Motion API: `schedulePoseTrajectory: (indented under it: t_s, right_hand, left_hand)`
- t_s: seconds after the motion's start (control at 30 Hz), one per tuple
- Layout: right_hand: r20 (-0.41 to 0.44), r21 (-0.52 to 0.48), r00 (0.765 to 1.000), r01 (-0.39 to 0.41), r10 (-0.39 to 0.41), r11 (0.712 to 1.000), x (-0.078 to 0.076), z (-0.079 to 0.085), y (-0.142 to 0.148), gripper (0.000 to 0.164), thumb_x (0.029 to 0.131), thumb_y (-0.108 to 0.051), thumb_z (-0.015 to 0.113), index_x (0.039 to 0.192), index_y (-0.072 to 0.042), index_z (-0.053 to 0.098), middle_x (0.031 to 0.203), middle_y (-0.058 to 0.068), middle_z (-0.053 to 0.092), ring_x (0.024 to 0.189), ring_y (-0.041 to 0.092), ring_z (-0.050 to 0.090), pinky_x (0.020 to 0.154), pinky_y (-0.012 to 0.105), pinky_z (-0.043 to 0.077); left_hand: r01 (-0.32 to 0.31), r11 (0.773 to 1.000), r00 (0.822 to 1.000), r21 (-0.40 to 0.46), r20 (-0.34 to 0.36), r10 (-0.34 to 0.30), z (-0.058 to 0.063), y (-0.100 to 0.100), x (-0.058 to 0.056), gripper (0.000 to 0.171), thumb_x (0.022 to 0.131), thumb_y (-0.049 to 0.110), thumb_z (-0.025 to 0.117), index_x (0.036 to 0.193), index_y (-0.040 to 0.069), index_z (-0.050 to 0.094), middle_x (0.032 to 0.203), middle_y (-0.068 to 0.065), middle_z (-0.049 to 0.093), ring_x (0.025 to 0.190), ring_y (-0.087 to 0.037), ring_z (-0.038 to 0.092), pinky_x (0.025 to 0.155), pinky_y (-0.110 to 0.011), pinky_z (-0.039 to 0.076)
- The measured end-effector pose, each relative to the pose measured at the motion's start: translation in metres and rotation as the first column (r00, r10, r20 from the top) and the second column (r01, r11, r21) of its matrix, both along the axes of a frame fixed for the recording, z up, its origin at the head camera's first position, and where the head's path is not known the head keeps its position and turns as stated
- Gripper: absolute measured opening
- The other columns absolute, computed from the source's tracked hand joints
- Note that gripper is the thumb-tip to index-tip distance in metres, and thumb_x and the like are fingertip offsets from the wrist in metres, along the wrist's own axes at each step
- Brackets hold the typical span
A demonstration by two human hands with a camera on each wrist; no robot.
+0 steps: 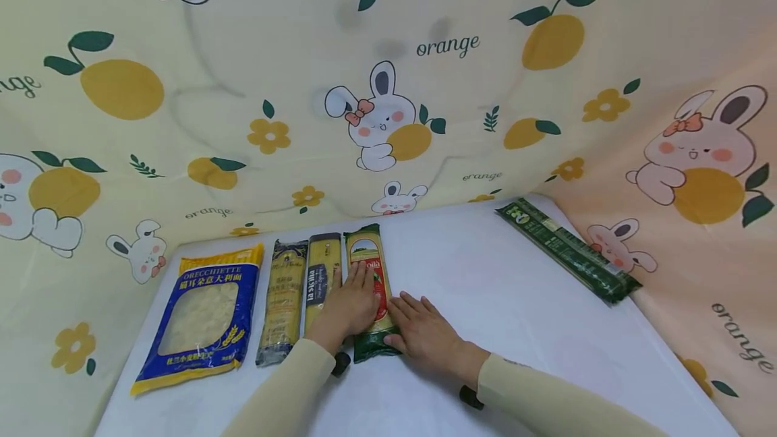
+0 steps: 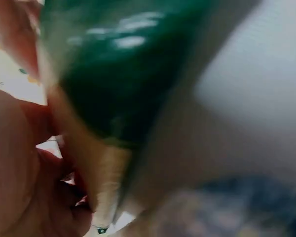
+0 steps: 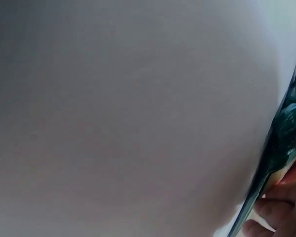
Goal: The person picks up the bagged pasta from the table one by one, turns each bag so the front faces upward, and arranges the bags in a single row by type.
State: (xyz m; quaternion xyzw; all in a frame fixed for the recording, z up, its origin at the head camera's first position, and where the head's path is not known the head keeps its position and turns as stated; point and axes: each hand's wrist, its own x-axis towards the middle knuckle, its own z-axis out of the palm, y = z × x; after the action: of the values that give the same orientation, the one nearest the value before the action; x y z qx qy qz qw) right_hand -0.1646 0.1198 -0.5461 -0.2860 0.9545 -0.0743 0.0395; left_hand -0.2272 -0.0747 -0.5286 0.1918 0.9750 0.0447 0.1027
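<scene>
My left hand (image 1: 351, 303) lies with fairly straight fingers across a long pasta packet (image 1: 366, 246), which has green ends and a red label. Against the packet's right edge, near its lower end, rests my right hand (image 1: 427, 330), fingers extended. Part of the label is hidden under the left hand. In the left wrist view the glossy green end (image 2: 128, 59) looms large beside the fingers. The right wrist view catches the green wrapper (image 3: 287, 123) at its right edge, with fingers by it. Just left lies a yellow pasta packet (image 1: 317, 275) with a dark blue label, partly covered by the left hand.
Further left on the white table (image 1: 461, 261) are a gold-toned clear pasta packet (image 1: 284, 302) and a wide blue-and-yellow orecchiette bag (image 1: 203, 315). A dark green long packet (image 1: 567, 248) lies slanted along the right edge. Behind hangs a patterned cloth (image 1: 291, 52).
</scene>
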Motion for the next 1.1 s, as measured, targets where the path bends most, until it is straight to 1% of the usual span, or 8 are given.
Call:
schedulePoseTrajectory:
  t_s: [0.1,0.23,0.4,0.53,0.7,0.8,0.93,1.1]
  right_hand:
    - [0.031,-0.007,1.000,0.006,-0.006,1.000,0.000,0.001,0.010,0.069,0.109,-0.053,0.049,0.158,-0.005,0.047,0.163,0.010,0.049,0.156,0.032,0.037,0.124,0.057,0.034]
    - [0.046,-0.037,0.998,0.054,-0.052,0.998,-0.006,0.004,0.035,0.071,0.109,-0.053,0.049,0.158,-0.003,0.046,0.164,0.014,0.046,0.157,0.035,0.035,0.125,0.059,0.030]
    - [-0.042,-0.059,0.985,0.162,-0.165,0.985,-0.022,0.004,0.099,0.069,0.110,-0.046,0.051,0.156,0.004,0.044,0.162,0.025,0.044,0.153,0.045,0.037,0.122,0.067,0.030]
    - [-0.091,-0.052,0.954,0.282,-0.286,0.958,-0.039,0.006,0.165,0.068,0.111,-0.042,0.050,0.155,0.009,0.041,0.161,0.031,0.041,0.151,0.051,0.036,0.120,0.071,0.028]
    - [-0.036,0.016,0.899,0.437,-0.436,0.900,-0.052,0.005,0.241,0.078,0.111,-0.047,0.046,0.160,0.012,0.027,0.165,0.037,0.025,0.152,0.059,0.023,0.120,0.077,0.018]
    - [-0.028,0.050,0.875,0.485,-0.484,0.873,-0.052,0.004,0.277,0.083,0.111,-0.050,0.045,0.159,0.014,0.022,0.164,0.041,0.020,0.150,0.063,0.019,0.117,0.080,0.016]
    - [-0.018,0.042,0.852,0.523,-0.523,0.851,-0.052,0.004,0.300,0.091,0.111,-0.054,0.043,0.160,0.017,0.015,0.164,0.043,0.016,0.150,0.065,0.014,0.115,0.083,0.013]
    - [0.063,0.012,0.824,0.563,-0.563,0.826,-0.056,0.002,0.308,0.103,0.107,-0.068,0.035,0.163,0.012,0.002,0.167,0.041,0.002,0.154,0.063,-0.003,0.114,0.084,-0.002]
  left_hand:
    - [-0.001,1.000,1.000,0.000,-0.010,0.001,-0.002,0.001,0.004,0.073,0.112,0.051,0.036,0.167,0.004,0.026,0.175,-0.017,0.020,0.164,-0.034,0.015,0.130,-0.062,0.009]
    - [0.008,1.000,1.000,-0.021,-0.024,-0.008,-0.006,-0.007,0.006,0.081,0.110,0.062,0.033,0.168,0.007,0.023,0.177,-0.014,0.017,0.164,-0.032,0.013,0.130,-0.062,0.010]
    - [0.028,0.999,1.000,-0.036,-0.008,-0.029,-0.009,-0.016,0.005,0.082,0.110,0.064,0.031,0.169,0.010,0.021,0.177,-0.011,0.016,0.165,-0.030,0.013,0.130,-0.063,0.012]
    - [0.036,0.999,0.999,-0.016,-0.002,-0.036,-0.011,-0.016,0.004,0.082,0.110,0.065,0.028,0.170,0.010,0.018,0.178,-0.011,0.013,0.165,-0.031,0.011,0.130,-0.064,0.010]
    - [0.027,1.000,1.000,0.001,0.000,-0.027,-0.015,-0.014,0.003,0.082,0.110,0.065,0.028,0.170,0.011,0.018,0.178,-0.010,0.011,0.165,-0.030,0.008,0.130,-0.063,0.007]
    - [0.026,1.000,1.000,0.008,0.013,-0.026,-0.016,-0.013,0.003,0.082,0.110,0.065,0.029,0.170,0.012,0.017,0.178,-0.010,0.011,0.165,-0.030,0.007,0.130,-0.063,0.006]
    - [0.021,1.000,1.000,0.006,0.018,-0.021,-0.014,-0.013,0.003,0.082,0.110,0.065,0.028,0.170,0.012,0.016,0.178,-0.010,0.010,0.165,-0.030,0.005,0.130,-0.062,0.005]
    - [0.012,1.000,1.000,0.019,0.017,-0.012,-0.015,-0.016,0.003,0.081,0.110,0.065,0.028,0.171,0.013,0.016,0.178,-0.009,0.009,0.166,-0.029,0.005,0.131,-0.061,0.004]
